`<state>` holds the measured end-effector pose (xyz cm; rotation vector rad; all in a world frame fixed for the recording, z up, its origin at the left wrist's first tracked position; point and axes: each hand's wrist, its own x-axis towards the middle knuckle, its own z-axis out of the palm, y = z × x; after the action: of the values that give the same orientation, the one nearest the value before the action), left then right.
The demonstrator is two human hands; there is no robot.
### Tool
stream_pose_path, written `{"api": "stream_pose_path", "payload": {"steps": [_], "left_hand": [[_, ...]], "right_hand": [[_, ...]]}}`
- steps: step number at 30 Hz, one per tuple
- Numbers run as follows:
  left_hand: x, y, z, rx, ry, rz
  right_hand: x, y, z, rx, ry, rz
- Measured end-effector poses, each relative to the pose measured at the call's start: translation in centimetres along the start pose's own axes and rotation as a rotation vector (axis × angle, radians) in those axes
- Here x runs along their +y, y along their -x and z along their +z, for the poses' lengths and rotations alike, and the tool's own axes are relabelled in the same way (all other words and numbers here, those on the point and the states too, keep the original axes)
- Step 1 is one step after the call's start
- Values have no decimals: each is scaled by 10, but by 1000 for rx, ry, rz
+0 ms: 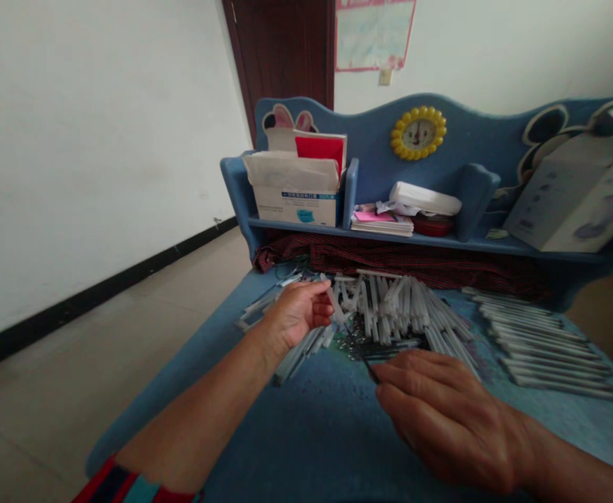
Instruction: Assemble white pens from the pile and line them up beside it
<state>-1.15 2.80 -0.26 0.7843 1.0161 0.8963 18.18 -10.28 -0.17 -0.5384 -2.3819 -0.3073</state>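
Note:
My left hand point(302, 313) pinches a translucent white pen barrel point(334, 302) between thumb and fingers, with the barrel tilted down to the right. My right hand point(442, 409) is closed on a thin dark pen refill point(362, 354). The refill's far tip meets the barrel's lower end; whether it is inside, I cannot tell. Just behind the hands lies a heap of translucent barrels point(403, 307), with dark slim parts point(390, 347) in front of it. More barrels point(301, 355) lie beneath my left hand. At the right, pens with dark cores point(552, 346) lie in a row.
The blue desk point(285, 436) has a raised back shelf. It holds a mask box point(296, 199), papers point(382, 222), a white packet point(424, 198) and a large white box point(573, 192). A dark red checked cloth point(401, 260) lies below the shelf. A white wall point(102, 126) stands at left.

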Motion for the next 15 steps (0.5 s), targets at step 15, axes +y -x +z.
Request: {"api": "stream_pose_path", "payload": {"steps": [15], "left_hand": [[-21,15,20,-198,121,-197]], "right_hand": [[26,1,9,6,154,128]]}}
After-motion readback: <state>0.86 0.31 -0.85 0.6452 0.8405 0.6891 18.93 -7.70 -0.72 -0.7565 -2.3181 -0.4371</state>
